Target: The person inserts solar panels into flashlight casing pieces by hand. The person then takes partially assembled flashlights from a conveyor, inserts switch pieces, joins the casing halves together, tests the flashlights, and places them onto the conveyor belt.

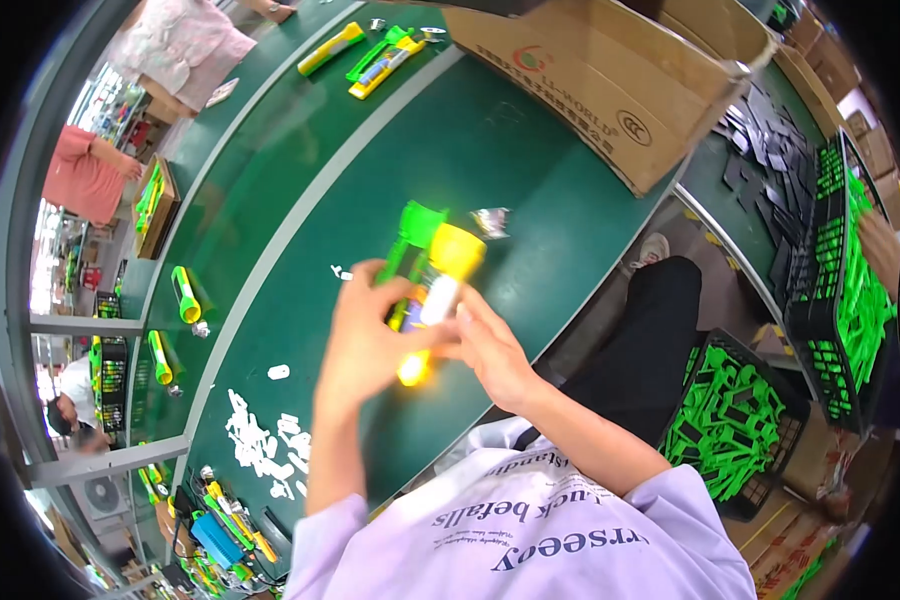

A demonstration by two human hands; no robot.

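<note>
My left hand and my right hand are both closed around a yellow flashlight casing above the green work surface. Its flared end points away from me, and a white part shows along its open side. A green casing piece lies close beside it, partly behind my left fingers; I cannot tell whether the two are joined. The near end of the yellow casing glows bright under my fingers. Just beyond the flared end lies a small shiny silver piece. Motion blurs the held parts somewhat.
White plastic pieces lie in a heap at the left. Yellow and green flashlight parts rest on the far side. A cardboard box stands at the upper right. Black crates hold green parts at my right. Other people stand across the line.
</note>
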